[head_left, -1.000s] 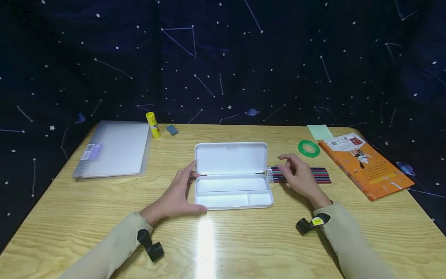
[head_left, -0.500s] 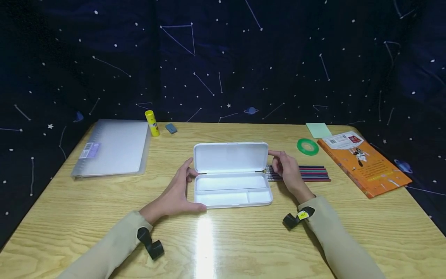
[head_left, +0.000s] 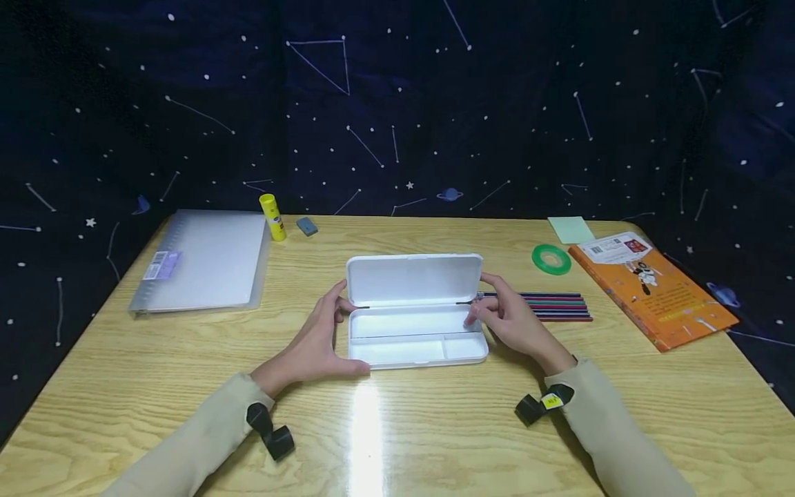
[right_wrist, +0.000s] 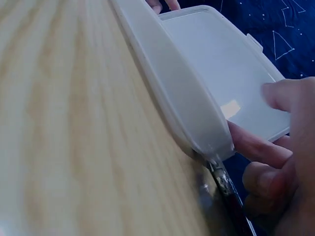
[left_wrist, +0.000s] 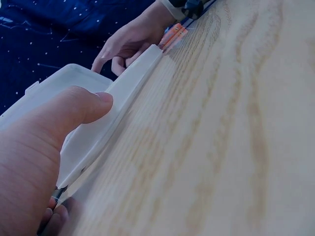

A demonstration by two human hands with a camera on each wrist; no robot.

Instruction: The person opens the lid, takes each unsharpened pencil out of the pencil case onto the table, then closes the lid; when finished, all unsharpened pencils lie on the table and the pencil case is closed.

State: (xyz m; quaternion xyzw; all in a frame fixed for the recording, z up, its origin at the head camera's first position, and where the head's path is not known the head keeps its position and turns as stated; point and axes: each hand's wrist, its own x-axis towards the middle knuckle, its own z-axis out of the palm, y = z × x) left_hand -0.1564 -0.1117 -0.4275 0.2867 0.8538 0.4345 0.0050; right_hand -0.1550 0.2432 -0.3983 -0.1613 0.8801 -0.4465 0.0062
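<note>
A white pencil case (head_left: 397, 324) stands with its lid (head_left: 415, 279) raised and its divided compartments bare. My left hand (head_left: 313, 348) spans the case's left end, thumb on the front edge and fingers round the back. At the opposite end, my right hand (head_left: 520, 328) has its index finger behind the lid and its thumb over the compartments; the right wrist view shows this thumb (right_wrist: 283, 96) in front of the lid's inside. A row of dark blue, red and green pencils (head_left: 559, 310) lies partly under the right hand, against the case's right side.
A clear-covered notebook (head_left: 205, 262), a yellow glue stick (head_left: 273, 218) and a blue eraser (head_left: 307, 226) are at the back left. Green tape (head_left: 565, 264), pale green sticky notes (head_left: 570, 230) and an orange book (head_left: 652, 290) lie at the right.
My right hand has come left from above the pencils to the case's right end, its index finger going behind the lid and its thumb over the compartments. The left hand stays put.
</note>
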